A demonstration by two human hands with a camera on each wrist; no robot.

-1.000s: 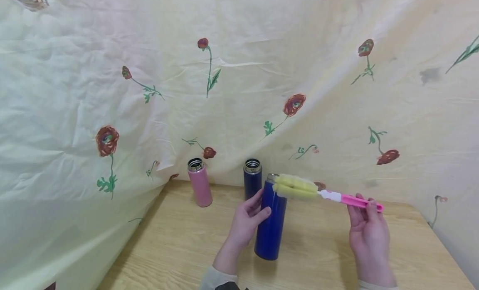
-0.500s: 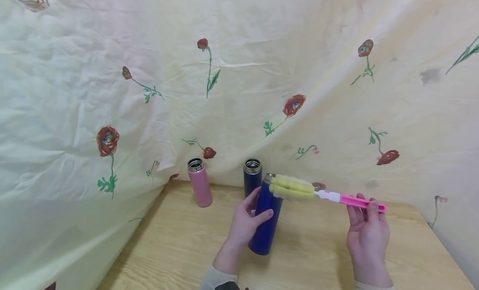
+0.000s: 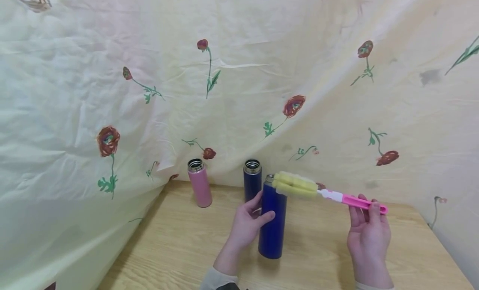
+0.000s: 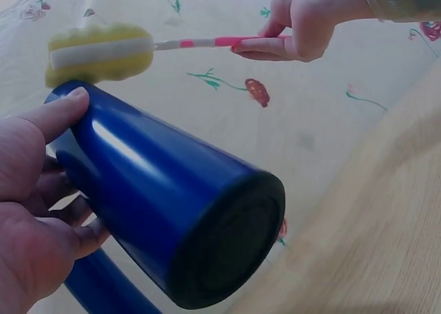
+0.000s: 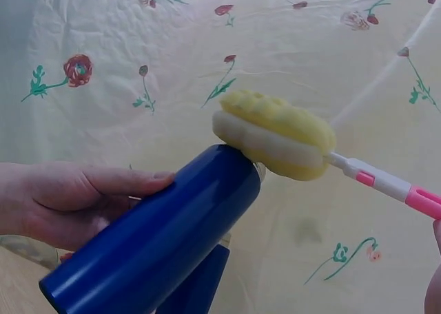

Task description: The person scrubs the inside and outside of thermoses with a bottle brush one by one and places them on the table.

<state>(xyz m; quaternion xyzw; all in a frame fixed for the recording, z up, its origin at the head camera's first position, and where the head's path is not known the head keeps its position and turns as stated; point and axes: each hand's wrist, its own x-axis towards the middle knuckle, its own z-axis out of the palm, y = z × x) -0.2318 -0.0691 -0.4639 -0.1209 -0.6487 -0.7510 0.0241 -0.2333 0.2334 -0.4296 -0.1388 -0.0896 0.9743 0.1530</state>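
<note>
My left hand (image 3: 245,225) grips a tall blue thermos bottle (image 3: 272,227) near its upper part, thumb across the front. In the left wrist view the bottle's dark base (image 4: 231,242) faces the camera, and its underside is clear of the table. My right hand (image 3: 369,236) pinches the pink end of a bottle brush (image 3: 359,201) between thumb and fingers. The brush's yellow and white sponge head (image 5: 275,135) lies across the bottle's mouth, at the outside of the rim. Most of the steel neck (image 3: 269,178) is hidden behind the sponge.
A pink thermos bottle (image 3: 201,186) without a lid stands upright at the back left of the wooden table (image 3: 179,248). Behind the held bottle stands a dark blue lidless one (image 3: 252,182). A flowered cloth (image 3: 239,94) hangs close behind them and along the left side.
The blue bottle swung its base left, then back right to near upright, staying in my left hand. The brush shifted slightly left, then right again, its sponge still at the bottle's rim.
</note>
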